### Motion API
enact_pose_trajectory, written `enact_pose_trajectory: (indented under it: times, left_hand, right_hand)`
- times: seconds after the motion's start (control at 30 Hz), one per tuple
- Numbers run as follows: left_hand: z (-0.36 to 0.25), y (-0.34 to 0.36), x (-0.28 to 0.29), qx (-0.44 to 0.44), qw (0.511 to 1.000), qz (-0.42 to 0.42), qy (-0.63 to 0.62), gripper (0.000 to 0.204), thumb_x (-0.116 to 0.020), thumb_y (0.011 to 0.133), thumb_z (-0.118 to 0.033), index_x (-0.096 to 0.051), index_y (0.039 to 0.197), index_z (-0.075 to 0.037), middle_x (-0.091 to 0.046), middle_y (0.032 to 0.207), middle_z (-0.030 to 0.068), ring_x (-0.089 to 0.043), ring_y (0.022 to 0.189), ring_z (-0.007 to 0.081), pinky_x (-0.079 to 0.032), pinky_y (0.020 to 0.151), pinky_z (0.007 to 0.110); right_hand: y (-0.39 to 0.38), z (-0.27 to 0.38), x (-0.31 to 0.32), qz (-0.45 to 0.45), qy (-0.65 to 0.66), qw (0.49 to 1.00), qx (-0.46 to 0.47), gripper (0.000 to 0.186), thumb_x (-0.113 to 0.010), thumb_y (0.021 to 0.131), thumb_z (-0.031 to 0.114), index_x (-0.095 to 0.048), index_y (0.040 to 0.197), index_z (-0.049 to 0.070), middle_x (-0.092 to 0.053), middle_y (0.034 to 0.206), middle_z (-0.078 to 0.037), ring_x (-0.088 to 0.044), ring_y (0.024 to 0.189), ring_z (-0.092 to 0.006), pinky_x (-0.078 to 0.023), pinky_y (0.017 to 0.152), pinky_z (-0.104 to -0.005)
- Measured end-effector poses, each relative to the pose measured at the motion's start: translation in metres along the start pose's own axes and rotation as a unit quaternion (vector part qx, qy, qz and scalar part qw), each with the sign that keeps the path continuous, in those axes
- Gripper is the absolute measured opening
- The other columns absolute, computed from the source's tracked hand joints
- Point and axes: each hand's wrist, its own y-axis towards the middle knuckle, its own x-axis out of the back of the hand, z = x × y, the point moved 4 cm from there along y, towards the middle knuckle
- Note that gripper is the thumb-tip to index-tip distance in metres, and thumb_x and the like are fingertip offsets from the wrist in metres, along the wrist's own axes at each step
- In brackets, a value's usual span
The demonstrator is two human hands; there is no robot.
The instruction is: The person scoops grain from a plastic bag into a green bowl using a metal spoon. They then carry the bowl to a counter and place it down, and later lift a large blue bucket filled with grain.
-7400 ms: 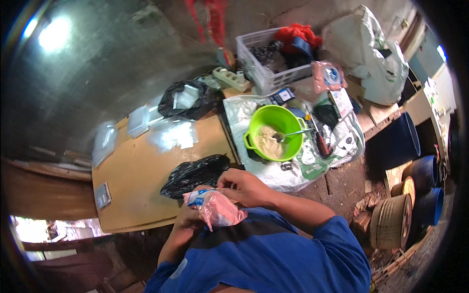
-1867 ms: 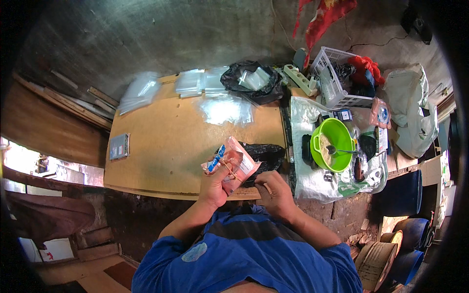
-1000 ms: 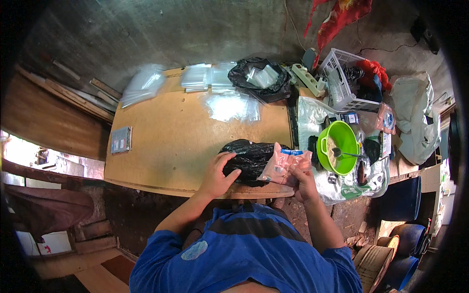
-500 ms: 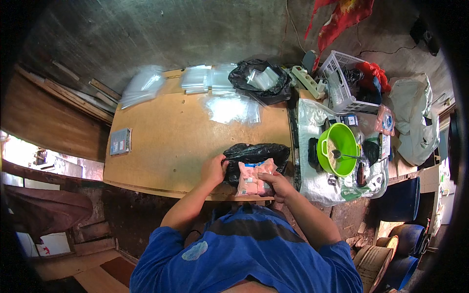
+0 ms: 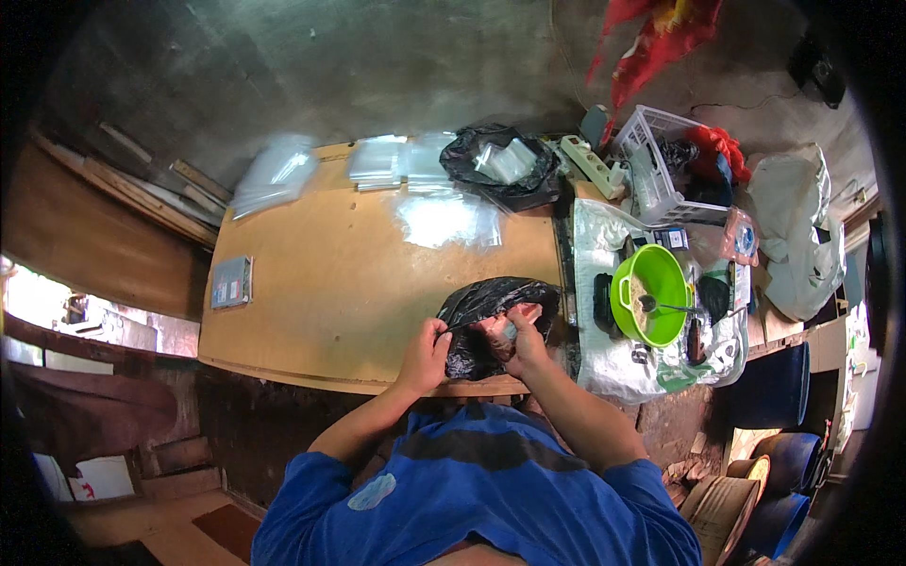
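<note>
At the table's near edge a black plastic bag (image 5: pixel 472 302) lies with its mouth held open. My left hand (image 5: pixel 427 353) is closed on the left side of the bag's rim. A pink plastic packet (image 5: pixel 494 328) sits partly inside the bag, its lower part hidden by the black film. Gripping that packet from the right is my right hand (image 5: pixel 525 349), with its thumb on top and the other fingers largely out of sight.
Stacks of clear plastic bags (image 5: pixel 377 162) line the wooden table's (image 5: pixel 311 274) back. Nearby is another black bag (image 5: pixel 462 156) holding clear packets. A grey box (image 5: pixel 231 282) lies at left. Rightward are a green basin (image 5: pixel 675 274) with a spoon, a power strip (image 5: pixel 590 162) and a white crate (image 5: pixel 651 170).
My right hand has moved the pink packet up and into the black bag. My left hand has shifted slightly right and lower, still on the rim, and the bag has opened wider.
</note>
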Motion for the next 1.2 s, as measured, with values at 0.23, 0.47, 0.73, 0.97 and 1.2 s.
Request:
enact_pose_trajectory:
  times: [0.23, 0.47, 0.73, 0.97, 1.2]
  left_hand:
    - [0.0, 0.026, 0.02, 0.034, 0.995, -0.055, -0.082, 0.008, -0.053, 0.101, -0.012, -0.052, 0.105, -0.004, -0.053, 0.085, 0.0016, -0.05, 0.08, 0.0089, -0.043, 0.07, 0.028]
    - [-0.045, -0.013, -0.021, 0.058, 0.939, 0.272, -0.203, 0.008, -0.052, 0.101, -0.007, -0.052, 0.11, -0.005, -0.052, 0.085, -0.0033, -0.049, 0.078, 0.0053, -0.042, 0.07, 0.023]
    - [-0.06, 0.002, -0.019, -0.048, 0.971, 0.227, -0.058, 0.047, -0.059, 0.091, 0.002, -0.052, 0.136, -0.01, -0.058, 0.098, -0.0006, -0.052, 0.083, 0.0074, -0.043, 0.074, 0.023]
    - [-0.054, 0.016, 0.003, -0.085, 0.978, 0.113, 0.154, 0.078, -0.075, 0.074, 0.001, -0.045, 0.144, -0.017, -0.044, 0.141, 0.0197, -0.047, 0.129, 0.0416, -0.043, 0.104, 0.045]
    - [-0.058, 0.031, -0.033, -0.123, 0.952, 0.175, 0.219, 0.099, -0.086, 0.068, -0.012, -0.035, 0.153, -0.021, -0.035, 0.154, 0.0196, -0.032, 0.143, 0.044, -0.033, 0.116, 0.05]
  right_hand:
    - [-0.02, 0.008, -0.014, 0.017, -0.061, 0.99, 0.123, 0.018, -0.056, 0.095, 0.008, -0.055, 0.112, 0.004, -0.065, 0.1, -0.009, -0.069, 0.089, -0.0231, -0.061, 0.079, -0.038]
    - [0.016, -0.009, 0.022, -0.052, -0.019, 0.988, 0.142, 0.026, -0.057, 0.097, 0.011, -0.056, 0.119, -0.002, -0.067, 0.104, -0.015, -0.068, 0.09, -0.0263, -0.058, 0.076, -0.041]
    - [-0.003, 0.01, 0.028, -0.093, -0.478, 0.868, 0.099, 0.038, -0.067, 0.091, 0.024, -0.062, 0.121, 0.001, -0.07, 0.103, -0.018, -0.068, 0.094, -0.031, -0.052, 0.088, -0.0385]
    - [-0.076, 0.062, 0.03, -0.144, -0.657, 0.662, 0.332, 0.062, -0.076, 0.073, 0.015, -0.055, 0.132, 0.007, -0.049, 0.136, -0.029, -0.046, 0.13, -0.0465, -0.042, 0.107, -0.0479]
    - [-0.052, 0.063, 0.053, -0.041, -0.722, 0.646, 0.247, 0.043, -0.064, 0.074, 0.002, -0.059, 0.116, 0.007, -0.056, 0.119, -0.024, -0.055, 0.116, -0.0435, -0.048, 0.096, -0.0489]
